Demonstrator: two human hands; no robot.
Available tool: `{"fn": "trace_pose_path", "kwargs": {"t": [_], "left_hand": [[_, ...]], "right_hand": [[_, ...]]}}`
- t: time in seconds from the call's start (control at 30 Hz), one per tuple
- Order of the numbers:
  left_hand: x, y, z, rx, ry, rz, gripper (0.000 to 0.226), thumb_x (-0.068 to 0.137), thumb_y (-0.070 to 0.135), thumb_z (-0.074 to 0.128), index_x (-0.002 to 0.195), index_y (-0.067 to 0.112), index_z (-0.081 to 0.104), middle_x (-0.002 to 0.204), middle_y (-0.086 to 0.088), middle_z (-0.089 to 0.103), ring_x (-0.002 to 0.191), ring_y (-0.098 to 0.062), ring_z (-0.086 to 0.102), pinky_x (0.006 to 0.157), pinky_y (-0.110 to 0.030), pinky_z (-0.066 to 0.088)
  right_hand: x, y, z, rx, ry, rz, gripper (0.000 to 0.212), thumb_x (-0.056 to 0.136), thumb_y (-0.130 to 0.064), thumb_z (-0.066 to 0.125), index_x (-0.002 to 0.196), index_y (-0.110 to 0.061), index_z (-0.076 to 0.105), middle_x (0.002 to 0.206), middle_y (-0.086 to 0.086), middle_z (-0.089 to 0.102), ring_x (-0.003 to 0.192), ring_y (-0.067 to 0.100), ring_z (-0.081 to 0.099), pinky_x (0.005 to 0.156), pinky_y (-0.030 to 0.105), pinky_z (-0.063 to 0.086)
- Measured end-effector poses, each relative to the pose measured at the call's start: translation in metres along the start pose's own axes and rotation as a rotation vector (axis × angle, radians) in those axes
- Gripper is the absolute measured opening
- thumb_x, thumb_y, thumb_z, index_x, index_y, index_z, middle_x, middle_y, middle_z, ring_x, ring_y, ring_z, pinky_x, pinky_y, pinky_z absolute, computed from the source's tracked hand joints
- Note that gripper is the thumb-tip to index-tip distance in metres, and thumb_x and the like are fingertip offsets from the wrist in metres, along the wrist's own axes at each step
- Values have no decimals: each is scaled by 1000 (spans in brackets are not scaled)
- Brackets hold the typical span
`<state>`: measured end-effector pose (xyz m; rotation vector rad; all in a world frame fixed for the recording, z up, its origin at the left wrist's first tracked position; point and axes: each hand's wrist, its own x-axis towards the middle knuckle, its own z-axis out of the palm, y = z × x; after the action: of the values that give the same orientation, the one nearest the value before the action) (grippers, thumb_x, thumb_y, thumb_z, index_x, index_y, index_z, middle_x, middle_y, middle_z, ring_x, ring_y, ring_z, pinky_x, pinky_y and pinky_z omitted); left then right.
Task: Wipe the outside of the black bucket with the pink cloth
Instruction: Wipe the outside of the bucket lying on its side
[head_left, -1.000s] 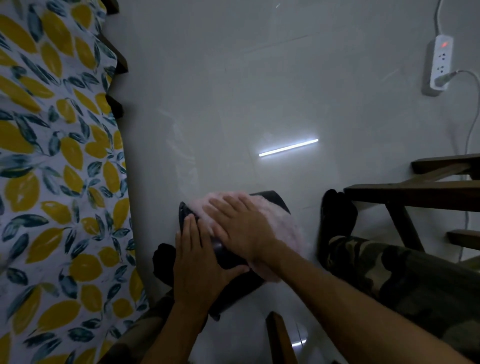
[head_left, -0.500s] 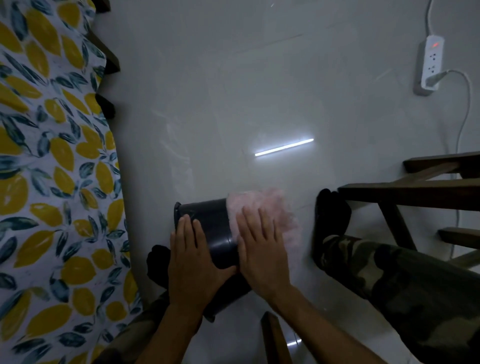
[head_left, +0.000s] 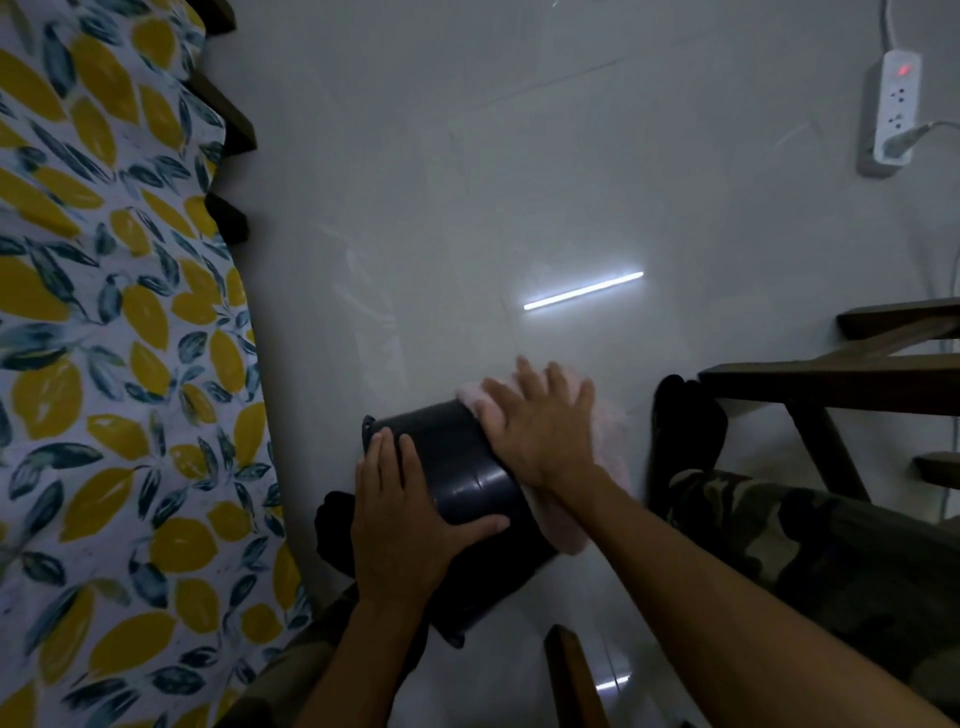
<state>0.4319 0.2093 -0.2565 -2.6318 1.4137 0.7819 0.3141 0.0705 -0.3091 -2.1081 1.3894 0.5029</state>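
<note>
The black bucket (head_left: 457, 467) lies tilted on its side on the pale floor between my feet, its base pointing away from me. My left hand (head_left: 402, 519) clasps its near left side, thumb stretched across the wall. My right hand (head_left: 540, 431) lies flat with spread fingers on the pink cloth (head_left: 608, 452), pressing it against the bucket's right side. The fluffy cloth shows above my fingers and hangs down below my wrist; most of it is hidden under my hand.
A bed with a lemon-print sheet (head_left: 114, 364) fills the left. Dark wooden furniture legs (head_left: 831, 384) stand at the right, and a wooden piece (head_left: 571, 675) rises near the bottom. My sock-clad feet (head_left: 685, 421) flank the bucket. A power strip (head_left: 893, 109) lies far right.
My right hand has slid the pink cloth from the bucket's top across to its right side, baring the dark wall. The left hand has kept its hold.
</note>
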Motion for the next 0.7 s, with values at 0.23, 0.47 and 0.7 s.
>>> {"fn": "trace_pose_path", "kwargs": {"t": [0.23,0.47,0.7], "left_hand": [[-3,8,12,-376,251,-112,134,58,85,73,159,19,15,168,-6,14,154,-23,15,119,-38,17],[17,22,-13,-765,277,-343,78,78,75,61,143,35,45,126,14,58,109,-6,55,84,-15,38],[36,21,-28,-759,378,-93,88,79,44,83,152,31,35,144,4,53,130,-10,52,103,-25,45]], "right_hand": [[-8,41,-9,422,85,198,52,108,-56,27,150,-32,47,154,6,52,127,33,59,100,44,47],[-1,49,-6,595,182,306,51,112,-46,22,136,-23,60,126,8,71,110,31,67,81,33,38],[9,47,-31,659,348,352,50,113,-44,24,138,-17,57,97,7,67,93,29,66,62,18,34]]}}
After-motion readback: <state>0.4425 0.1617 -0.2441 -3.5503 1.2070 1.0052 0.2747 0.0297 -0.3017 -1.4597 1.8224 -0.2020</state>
